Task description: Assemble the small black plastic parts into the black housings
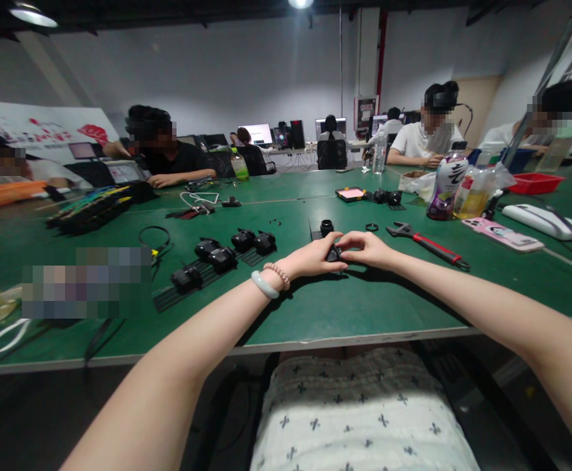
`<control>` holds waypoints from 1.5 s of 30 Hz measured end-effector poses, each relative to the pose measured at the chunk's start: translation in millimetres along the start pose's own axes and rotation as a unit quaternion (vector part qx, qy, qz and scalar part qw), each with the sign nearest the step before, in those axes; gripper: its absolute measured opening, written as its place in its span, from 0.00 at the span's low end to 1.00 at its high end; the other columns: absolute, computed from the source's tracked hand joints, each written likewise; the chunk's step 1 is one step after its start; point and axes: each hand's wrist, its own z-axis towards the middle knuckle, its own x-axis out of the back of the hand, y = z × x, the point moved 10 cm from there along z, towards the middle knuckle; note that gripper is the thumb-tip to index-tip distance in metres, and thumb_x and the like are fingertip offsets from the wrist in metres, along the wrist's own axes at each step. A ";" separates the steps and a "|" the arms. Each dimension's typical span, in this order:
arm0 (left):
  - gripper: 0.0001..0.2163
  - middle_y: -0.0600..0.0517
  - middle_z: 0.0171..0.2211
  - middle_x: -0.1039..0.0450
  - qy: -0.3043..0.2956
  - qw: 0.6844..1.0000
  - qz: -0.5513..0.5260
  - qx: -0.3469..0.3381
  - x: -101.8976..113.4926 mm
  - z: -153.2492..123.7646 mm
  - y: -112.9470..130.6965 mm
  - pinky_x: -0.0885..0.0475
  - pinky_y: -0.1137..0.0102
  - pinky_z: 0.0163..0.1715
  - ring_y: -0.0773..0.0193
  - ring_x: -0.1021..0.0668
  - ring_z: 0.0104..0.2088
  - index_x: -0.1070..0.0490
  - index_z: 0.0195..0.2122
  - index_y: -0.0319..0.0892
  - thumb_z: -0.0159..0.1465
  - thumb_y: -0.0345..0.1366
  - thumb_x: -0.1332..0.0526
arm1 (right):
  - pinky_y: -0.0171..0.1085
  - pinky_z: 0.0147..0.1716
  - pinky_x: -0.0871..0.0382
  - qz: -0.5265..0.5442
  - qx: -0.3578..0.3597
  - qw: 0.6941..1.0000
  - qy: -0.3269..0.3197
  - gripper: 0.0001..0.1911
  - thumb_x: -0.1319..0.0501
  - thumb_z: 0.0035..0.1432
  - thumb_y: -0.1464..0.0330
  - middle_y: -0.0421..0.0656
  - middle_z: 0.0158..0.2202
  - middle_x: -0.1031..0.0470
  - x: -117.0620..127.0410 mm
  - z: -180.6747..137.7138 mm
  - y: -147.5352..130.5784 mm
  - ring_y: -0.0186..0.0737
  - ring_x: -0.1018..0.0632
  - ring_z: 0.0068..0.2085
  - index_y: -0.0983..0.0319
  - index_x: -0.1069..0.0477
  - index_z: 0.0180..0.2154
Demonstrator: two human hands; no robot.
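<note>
Holds sm blk part (334, 254) btwn curled fingers of L hand (314, 255) and R hand (366, 248), w/ blk cyl (326, 227) just beyond L hand, ring (372, 227) beyond R hand, wrench (436, 245) right of R hand.

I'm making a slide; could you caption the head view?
Left hand and right hand meet at a small black part over a green table, a red-and-black adjustable wrench lying to the right.

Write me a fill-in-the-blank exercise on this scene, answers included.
The left hand and right hand meet at a small part colored ____.
The pale bangle is worn on the ____ arm.
The adjustable wrench has a handle in black and ____.
The tabletop is colored ____.

Missing words: black; left; red; green.
</note>
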 end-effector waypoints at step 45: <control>0.35 0.46 0.40 0.33 -0.004 1.000 0.004 0.001 0.2 -2.2 2.9 0.35 0.67 0.39 0.61 0.27 0.36 0.63 0.58 0.41 0.55 0.49 0.46 | 0.36 0.36 0.37 0.106 -0.027 0.989 0.095 0.08 0.38 0.41 0.66 0.41 0.25 0.28 14.3 -3.0 -8.2 0.34 0.29 0.29 0.66 0.29 0.23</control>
